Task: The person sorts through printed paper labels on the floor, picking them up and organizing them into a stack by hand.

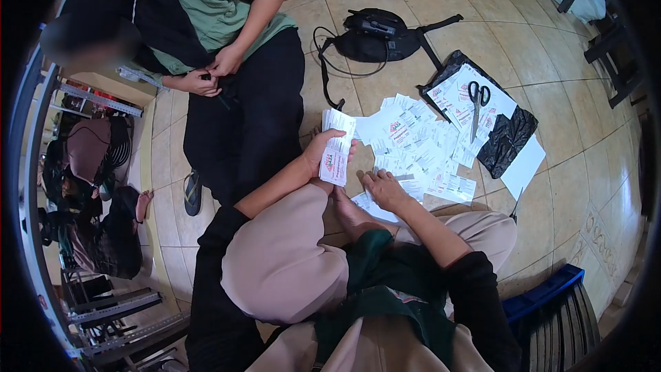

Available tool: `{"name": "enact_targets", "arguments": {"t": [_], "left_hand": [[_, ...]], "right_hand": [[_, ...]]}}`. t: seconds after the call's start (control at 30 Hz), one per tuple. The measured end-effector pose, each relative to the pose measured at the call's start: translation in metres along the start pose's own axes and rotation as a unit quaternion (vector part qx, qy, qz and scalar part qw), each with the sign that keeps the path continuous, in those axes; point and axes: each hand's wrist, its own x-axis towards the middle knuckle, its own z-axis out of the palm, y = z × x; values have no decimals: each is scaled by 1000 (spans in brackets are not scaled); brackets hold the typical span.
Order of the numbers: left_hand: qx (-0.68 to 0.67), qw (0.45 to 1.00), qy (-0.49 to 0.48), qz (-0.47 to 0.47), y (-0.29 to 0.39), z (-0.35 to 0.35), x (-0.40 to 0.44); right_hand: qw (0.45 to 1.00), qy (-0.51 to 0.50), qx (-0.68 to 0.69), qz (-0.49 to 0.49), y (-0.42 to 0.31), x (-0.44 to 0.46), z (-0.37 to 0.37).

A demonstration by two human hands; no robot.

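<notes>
My left hand (pixel 326 151) is wrapped round a stack of printed paper slips (pixel 335 169), held upright above my foot. Lower and to the right, my right hand (pixel 385 189) rests with bent fingers at the edge of the loose papers; whether its fingertips pinch a slip is too small to tell. Many printed slips (pixel 406 134) lie spread and overlapping on the floor in front of my hands. Scissors with black handles (pixel 476 107) lie on top of white sheets, over a black plastic bag (pixel 513 141).
Another person sits at the left, hands (pixel 210 76) together in their lap. A black waist bag (pixel 382 36) with straps lies on the tiled floor (pixel 537 41). A blue-edged rack (pixel 551 296) stands at lower right, metal shelving (pixel 110 310) at left.
</notes>
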Motion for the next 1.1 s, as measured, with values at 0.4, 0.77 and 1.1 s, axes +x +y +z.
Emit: {"name": "enact_targets", "arguments": {"t": [0.4, 0.77, 1.1], "left_hand": [[-2, 1000, -6, 11, -1, -6, 2], [6, 998, -45, -51, 1, 6, -8], [24, 982, -187, 3, 0, 19, -15]], "right_hand": [[980, -50, 146, 121, 55, -16, -29], [861, 151, 449, 186, 80, -48, -94], [948, 306, 53, -66, -52, 13, -145]]}}
